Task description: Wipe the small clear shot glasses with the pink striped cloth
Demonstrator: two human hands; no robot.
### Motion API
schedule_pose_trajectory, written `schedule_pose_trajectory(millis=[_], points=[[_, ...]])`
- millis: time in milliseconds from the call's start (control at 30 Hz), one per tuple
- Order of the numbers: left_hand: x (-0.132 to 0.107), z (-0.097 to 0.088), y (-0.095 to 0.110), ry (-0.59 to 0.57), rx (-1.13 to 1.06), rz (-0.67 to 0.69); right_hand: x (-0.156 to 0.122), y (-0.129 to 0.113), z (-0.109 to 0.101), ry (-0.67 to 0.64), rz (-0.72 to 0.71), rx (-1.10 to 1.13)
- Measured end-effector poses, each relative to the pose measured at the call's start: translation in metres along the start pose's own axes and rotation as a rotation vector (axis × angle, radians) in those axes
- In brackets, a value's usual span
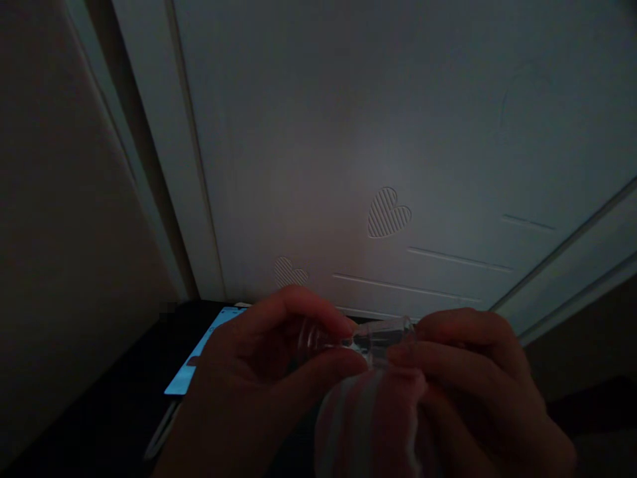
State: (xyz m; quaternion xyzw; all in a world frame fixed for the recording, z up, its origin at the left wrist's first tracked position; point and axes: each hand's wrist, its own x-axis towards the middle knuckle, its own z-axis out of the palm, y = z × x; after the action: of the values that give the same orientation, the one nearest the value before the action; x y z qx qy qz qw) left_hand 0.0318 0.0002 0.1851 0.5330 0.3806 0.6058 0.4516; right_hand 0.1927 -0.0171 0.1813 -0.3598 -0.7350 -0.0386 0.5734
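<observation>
The scene is very dim. My left hand and my right hand meet at the bottom middle, both pinching a small clear plastic piece between fingertips and thumbs. Its exact form is hard to make out in the dark. Just below it, against my right hand, sits a pink and white striped cloth; whether my right hand also grips the cloth is unclear.
A lit phone screen lies on a dark surface behind my left hand. A white panel with two hatched heart shapes and thin grooves fills the background. A beige wall stands at left.
</observation>
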Motion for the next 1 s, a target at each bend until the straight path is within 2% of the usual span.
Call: schedule_pose_trajectory(millis=[133,267,400,500,533,567,633,767,800,867,967,1000], points=[[-0.002,-0.001,0.001,0.014,0.014,0.009,0.000,0.000,0.005,0.045,-0.003,0.003],[-0.002,-0.004,-0.003,0.001,0.084,0.054,0.000,-0.001,0.011,0.168,-0.031,-0.006],[-0.001,-0.008,-0.008,-0.062,0.109,0.167,0.001,0.002,0.008,0.110,-0.066,-0.077],[0.001,-0.008,-0.009,-0.111,0.139,0.262,0.001,0.006,0.005,0.117,-0.086,-0.122],[0.001,-0.008,-0.009,-0.096,0.129,0.335,0.001,0.006,0.005,0.122,-0.087,-0.132],[0.001,-0.007,-0.008,-0.083,0.168,0.289,0.001,0.006,0.007,0.129,-0.087,-0.138],[0.000,-0.005,-0.006,-0.047,0.222,0.281,0.003,0.004,0.011,0.162,-0.091,-0.149],[-0.002,0.003,-0.007,0.170,0.150,0.369,0.010,-0.003,0.015,0.280,-0.179,-0.219],[-0.002,0.005,-0.008,0.191,0.114,0.407,0.011,-0.003,0.013,0.220,-0.198,-0.228],[-0.003,0.008,-0.009,0.234,0.068,0.364,0.011,-0.002,0.009,0.153,-0.195,-0.222],[-0.004,0.010,-0.008,0.243,0.076,0.389,0.007,0.002,0.006,0.045,-0.244,-0.176],[-0.004,0.009,-0.006,0.226,0.111,0.392,0.006,0.003,0.007,0.091,-0.193,-0.180]])
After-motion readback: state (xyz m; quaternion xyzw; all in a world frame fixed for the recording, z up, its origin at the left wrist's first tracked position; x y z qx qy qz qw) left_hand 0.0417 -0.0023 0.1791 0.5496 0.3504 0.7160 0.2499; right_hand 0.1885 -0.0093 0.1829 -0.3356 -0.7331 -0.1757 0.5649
